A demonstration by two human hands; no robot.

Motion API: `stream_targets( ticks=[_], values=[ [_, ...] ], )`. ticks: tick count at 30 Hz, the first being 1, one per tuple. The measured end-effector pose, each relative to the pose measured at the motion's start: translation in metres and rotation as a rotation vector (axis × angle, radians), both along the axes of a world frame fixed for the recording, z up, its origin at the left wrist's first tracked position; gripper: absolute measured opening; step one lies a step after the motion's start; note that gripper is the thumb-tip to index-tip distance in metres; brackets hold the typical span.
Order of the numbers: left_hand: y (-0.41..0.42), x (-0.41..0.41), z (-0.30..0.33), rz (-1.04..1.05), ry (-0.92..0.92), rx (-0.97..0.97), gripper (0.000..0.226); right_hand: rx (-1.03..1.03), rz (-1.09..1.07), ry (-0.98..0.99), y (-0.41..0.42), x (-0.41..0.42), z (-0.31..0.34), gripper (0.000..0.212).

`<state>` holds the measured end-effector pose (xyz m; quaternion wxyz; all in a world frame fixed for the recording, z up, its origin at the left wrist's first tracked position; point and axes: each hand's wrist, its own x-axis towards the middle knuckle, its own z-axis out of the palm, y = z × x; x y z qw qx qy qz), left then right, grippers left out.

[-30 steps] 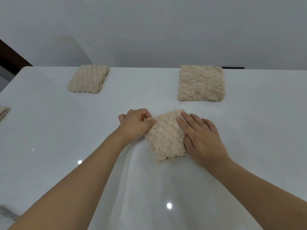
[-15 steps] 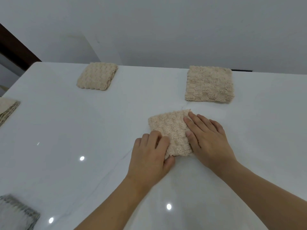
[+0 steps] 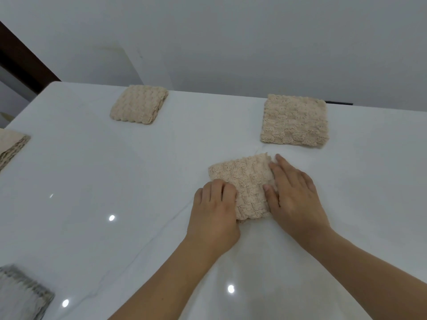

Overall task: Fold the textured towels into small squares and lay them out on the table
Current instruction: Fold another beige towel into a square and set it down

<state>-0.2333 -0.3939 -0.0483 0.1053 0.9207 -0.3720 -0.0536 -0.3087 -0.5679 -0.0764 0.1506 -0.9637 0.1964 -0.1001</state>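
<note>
Towel folded square, corners skewed diagonal; both hands pressing edges.

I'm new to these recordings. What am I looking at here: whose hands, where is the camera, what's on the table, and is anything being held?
No machine here: a person works bare-handed, filmed by a camera on their head looking down. On the white table the left hand and right hand lie on the beige towel between them, fingers fairly straight, holding it against the table rather than lifting it. Two folded beige towels lie beyond: one far left, one far right. Another beige one and a grey one show at the left edge.
</note>
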Motion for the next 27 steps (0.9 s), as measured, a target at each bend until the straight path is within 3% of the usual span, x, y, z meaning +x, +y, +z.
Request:
stream_targets(
  ticks=[4,7,11,14,17,23,25,27],
  values=[
    [0.007,0.004,0.011,0.041,0.293,0.083,0.058,-0.007,-0.142,-0.063,0.0,0.0,0.001,0.042],
    [0.003,0.019,0.021,0.142,0.47,-0.052,0.038,-0.075,-0.09,-0.089,0.001,0.0,0.0,0.038],
    [-0.002,0.023,0.01,0.124,0.11,-0.177,0.032,-0.069,-0.047,-0.137,0.0,-0.002,0.0,0.033],
    [-0.001,0.017,-0.008,-0.015,-0.044,-0.108,0.063,-0.027,-0.04,-0.154,-0.001,-0.002,0.0,0.033],
    [0.003,0.016,-0.018,-0.078,-0.021,0.002,0.083,-0.031,-0.039,-0.139,-0.003,-0.002,-0.002,0.032],
    [0.004,0.023,-0.007,-0.137,0.08,0.164,0.096,-0.056,-0.068,-0.114,-0.002,0.0,-0.002,0.034],
    [-0.005,0.03,0.008,-0.129,0.144,0.197,0.094,-0.068,-0.064,-0.096,-0.002,0.0,-0.003,0.035],
    [-0.016,0.038,0.016,-0.088,0.129,0.059,0.073,-0.072,-0.063,-0.091,-0.003,-0.001,-0.003,0.033]
  ],
)
